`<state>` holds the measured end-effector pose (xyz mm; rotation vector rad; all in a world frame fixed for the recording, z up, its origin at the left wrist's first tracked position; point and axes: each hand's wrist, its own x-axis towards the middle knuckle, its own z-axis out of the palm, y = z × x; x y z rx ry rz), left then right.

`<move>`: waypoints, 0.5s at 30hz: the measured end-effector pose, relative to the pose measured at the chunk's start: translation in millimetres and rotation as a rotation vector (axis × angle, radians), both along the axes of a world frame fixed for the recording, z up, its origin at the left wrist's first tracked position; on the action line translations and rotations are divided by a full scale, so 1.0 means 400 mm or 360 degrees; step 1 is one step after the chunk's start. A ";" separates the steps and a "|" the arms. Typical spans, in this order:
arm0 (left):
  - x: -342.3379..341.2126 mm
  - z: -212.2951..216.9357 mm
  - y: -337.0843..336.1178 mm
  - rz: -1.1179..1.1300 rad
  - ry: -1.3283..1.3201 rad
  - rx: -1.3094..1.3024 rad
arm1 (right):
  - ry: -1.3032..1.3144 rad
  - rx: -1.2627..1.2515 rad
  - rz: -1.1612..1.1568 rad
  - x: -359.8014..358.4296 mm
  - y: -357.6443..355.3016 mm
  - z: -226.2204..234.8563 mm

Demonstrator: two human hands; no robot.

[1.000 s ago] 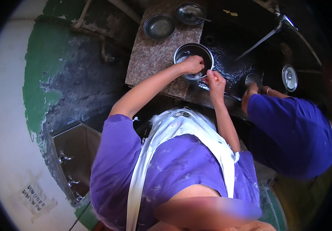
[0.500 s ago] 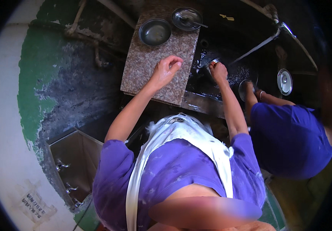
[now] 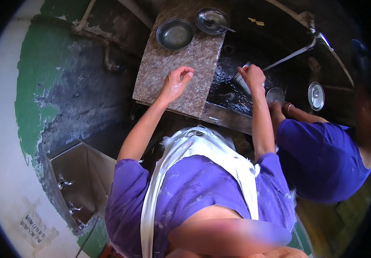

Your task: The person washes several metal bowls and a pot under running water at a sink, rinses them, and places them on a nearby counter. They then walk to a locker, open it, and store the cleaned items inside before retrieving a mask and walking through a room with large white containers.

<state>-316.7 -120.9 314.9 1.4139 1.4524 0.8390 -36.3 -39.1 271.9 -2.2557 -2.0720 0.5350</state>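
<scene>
While the right hand (image 3: 251,75) reaches into the dark sink (image 3: 254,51), its fingers are clenched around a steel cup (image 3: 240,80), which hangs tilted just below them over the wet sink floor. Water runs from a long tap (image 3: 295,52) toward that hand. The left hand (image 3: 177,82) hovers over the speckled stone table (image 3: 168,86), fingers loosely curled and wet, grasping nothing. Beyond those fingers, at the far end of the table, stand an empty round steel plate (image 3: 175,34) and a second plate (image 3: 211,20) with a spoon (image 3: 222,26) lying in it.

Just beside the right hand, a co-worker's hands (image 3: 280,107) hold a small steel bowl (image 3: 275,95) in the same sink; another steel dish (image 3: 316,96) sits farther off.

Risks, as judged: the cup is wet and held by one hand only, so it could slip and knock into the sink. The two workers' hands are near each other, and a careless turn could bump them together. The far plates sit near the table edge, and a sweeping left forearm could push them off.
</scene>
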 end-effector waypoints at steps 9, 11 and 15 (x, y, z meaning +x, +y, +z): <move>0.075 0.026 0.031 -0.0160 -0.0127 -0.0058 | 0.2246 0.0524 -0.0732 0.074 -0.331 0.085; 0.087 0.046 0.025 -0.0154 -0.0169 -0.0015 | 0.2312 0.0556 -0.0661 0.056 -0.358 0.078; 0.096 0.104 0.005 -0.0101 -0.0259 0.0089 | 0.2599 0.0457 -0.0626 -0.002 -0.372 0.087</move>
